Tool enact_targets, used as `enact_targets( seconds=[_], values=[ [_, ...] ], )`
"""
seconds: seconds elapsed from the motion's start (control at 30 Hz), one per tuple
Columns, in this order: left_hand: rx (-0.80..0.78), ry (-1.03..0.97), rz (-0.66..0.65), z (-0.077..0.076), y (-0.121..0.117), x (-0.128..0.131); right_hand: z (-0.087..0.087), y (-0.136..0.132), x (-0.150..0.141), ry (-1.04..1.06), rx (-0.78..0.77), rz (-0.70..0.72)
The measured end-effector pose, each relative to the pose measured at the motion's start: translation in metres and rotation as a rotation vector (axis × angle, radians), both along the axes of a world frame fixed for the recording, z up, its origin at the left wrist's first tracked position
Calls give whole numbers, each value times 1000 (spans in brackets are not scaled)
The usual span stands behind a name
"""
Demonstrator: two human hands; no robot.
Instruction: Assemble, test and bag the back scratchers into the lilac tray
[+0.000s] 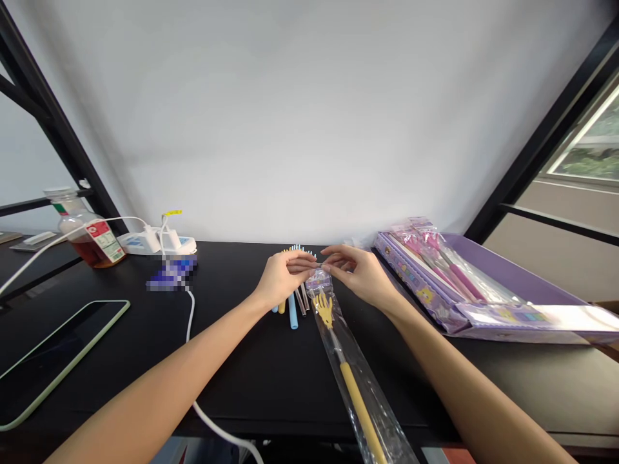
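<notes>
A long clear plastic packet (360, 380) holding a yellow back scratcher (325, 310) with a hand-shaped head lies on the black table (251, 361), running from the table's middle to its front edge. My left hand (283, 277) and my right hand (360, 274) both pinch the packet's far top end, fingertips nearly touching. Under my left hand lie several loose sticks, among them a light blue one (293, 317) and a yellow one, partly hidden by the hand.
A purple box (512, 283) with more wrapped pink items stands at the right. At the left lie a tablet (48, 357), a bottle (89, 235), a power strip (155, 243) and a white cable (191, 309). Black frame bars rise at both sides.
</notes>
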State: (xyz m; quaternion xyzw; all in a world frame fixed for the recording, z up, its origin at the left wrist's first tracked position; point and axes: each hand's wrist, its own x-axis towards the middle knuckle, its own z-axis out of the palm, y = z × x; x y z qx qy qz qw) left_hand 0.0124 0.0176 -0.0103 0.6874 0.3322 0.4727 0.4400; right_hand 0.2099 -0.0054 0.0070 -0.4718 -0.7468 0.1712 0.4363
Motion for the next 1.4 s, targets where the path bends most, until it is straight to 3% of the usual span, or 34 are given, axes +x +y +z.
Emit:
enact_targets(
  seconds=[0.23, 0.4, 0.53, 0.67, 0.8, 0.93, 1.03, 1.13, 1.4],
  values=[
    [-47, -64, -7, 0, 1, 0, -1, 2, 2, 55, -47, 9],
    [-11, 10, 28, -1, 2, 0, -2, 3, 3, -30, -29, 41],
    [-24, 0, -27, -1, 0, 0, -2, 3, 7, -35, -41, 70],
    [-20, 68, -91, 1, -2, -1, -1, 3, 11, -57, -95, 120],
    [-10, -3, -47, -2, 0, 0, 2, 2, 12, 33, -160, 84],
    [15, -40, -18, -4, 3, 1, 5, -1, 14, -75, -360, 40],
    [25, -86, 32, -4, 4, 1, 6, -3, 13, -237, -570, 151],
    [-15, -156, 69, -3, 5, 0, 5, -5, 8, -303, -603, 232],
    [-60, -242, 116, 3, 4, -3, 5, -6, 2, 30, -692, 264]
  ],
)
